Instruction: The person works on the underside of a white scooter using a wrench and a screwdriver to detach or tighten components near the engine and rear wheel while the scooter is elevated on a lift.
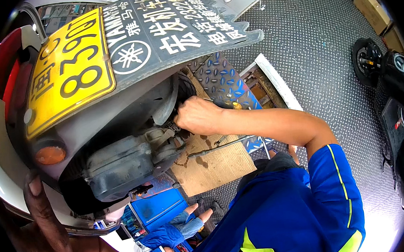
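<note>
The rear of a scooter fills the left side, with a yellow number plate point(74, 71) and a dark rubber mudguard point(176, 31). Below the mudguard my right hand point(199, 117) is closed in among the engine parts, beside the grimy air filter box point(120, 162). Whatever its fingers grip is hidden. My left hand point(45, 226), dark in shadow, is at the lower left by the scooter's pale side panel point(4, 144), fingers stretched out. Whether it touches the panel, I cannot tell. Near the plate sits an orange indicator lamp point(50, 155).
Oil-stained cardboard point(214, 169) lies under the engine, beside a blue-worn tread-plate platform point(222, 77). A blue box point(156, 209) and a seated person in blue point(165, 236) are below. At right stands a black scooter point(392, 94), with cardboard boxes point(372, 8) behind it.
</note>
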A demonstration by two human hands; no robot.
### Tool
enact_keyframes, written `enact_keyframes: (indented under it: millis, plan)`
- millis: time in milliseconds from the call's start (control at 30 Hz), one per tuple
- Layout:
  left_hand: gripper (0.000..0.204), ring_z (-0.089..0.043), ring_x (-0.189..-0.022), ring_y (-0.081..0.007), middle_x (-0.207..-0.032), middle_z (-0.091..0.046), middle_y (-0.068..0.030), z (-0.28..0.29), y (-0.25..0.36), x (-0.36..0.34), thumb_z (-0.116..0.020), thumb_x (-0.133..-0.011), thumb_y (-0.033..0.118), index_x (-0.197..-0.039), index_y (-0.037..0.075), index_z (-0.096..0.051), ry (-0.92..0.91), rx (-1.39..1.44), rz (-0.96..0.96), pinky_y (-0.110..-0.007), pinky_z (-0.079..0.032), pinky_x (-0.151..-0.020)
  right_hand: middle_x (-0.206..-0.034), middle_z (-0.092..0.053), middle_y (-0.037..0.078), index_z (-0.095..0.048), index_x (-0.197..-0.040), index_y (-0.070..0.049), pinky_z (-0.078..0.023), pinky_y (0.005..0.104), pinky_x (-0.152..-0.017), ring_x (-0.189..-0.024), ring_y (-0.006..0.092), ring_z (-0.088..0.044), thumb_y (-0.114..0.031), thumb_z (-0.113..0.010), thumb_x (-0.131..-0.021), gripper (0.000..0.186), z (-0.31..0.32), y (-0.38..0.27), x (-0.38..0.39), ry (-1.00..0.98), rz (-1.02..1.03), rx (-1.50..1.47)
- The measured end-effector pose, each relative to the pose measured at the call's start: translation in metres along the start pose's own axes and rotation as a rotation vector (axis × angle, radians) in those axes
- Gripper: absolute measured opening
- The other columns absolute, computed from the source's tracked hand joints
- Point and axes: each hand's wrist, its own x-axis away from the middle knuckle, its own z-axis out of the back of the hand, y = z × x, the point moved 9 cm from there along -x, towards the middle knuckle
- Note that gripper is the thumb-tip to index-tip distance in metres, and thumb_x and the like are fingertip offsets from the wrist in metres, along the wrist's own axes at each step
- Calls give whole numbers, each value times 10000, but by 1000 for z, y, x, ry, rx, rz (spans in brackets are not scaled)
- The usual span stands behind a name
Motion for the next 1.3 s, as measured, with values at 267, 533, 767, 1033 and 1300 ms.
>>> enact_keyframes:
  millis: [267, 533, 767, 1033, 1300]
  plan:
    - [620, -670, -1149, -369, -1276, -641, -285, 1, 3, -3, -635, -1003, 407, -1418, -39, -520, -13, -11, -35, -435, -585, -924, -734, -688, 164, -677, -700, -32, -573, 441, -635, -733, 321, -721, -131, -659, -752, 114, -2, -5, -6, -36, -67, 16]
    - [606, -658, -1179, -370, -1294, -634, -285, -6, 3, -5, -642, -1006, 383, -1417, -45, -519, -11, -12, -55, -434, -574, -951, -704, -680, 164, -689, -751, -42, -554, 405, -580, -687, 296, -719, -148, -654, -747, 112, -1, 1, 10, 67, -22, 75]
    - [594, -647, -1205, -370, -1309, -629, -284, 9, -3, -5, -647, -1009, 362, -1416, -51, -519, -37, -51, -55, -434, -564, -974, -701, -714, 189, -746, -685, -50, -575, 442, -576, -666, 316, -733, -121, -657, -747, 130, -14, -55, -2, -135, -141, -186]
    - [599, -628, -1240, -374, -1334, -616, -285, 16, -13, -6, -663, -1006, 342, -1423, -58, -508, -36, -57, -77, -433, -552, -1001, -767, -681, 254, -719, -871, 80, -594, 466, -671, -767, 392, -724, 38, -660, -672, 212, -33, -37, 4, -207, -301, -456]
    - [592, -595, -1265, -353, -1366, -583, -258, 2, -11, 4, -632, -1015, 348, -1452, -19, -479, -4, -23, -40, -428, -522, -1022, -1020, -649, 272, -656, -1279, 10, -582, 507, -742, -865, 450, -688, 66, -619, -721, 563, -20, 6, 32, 166, -416, -378]
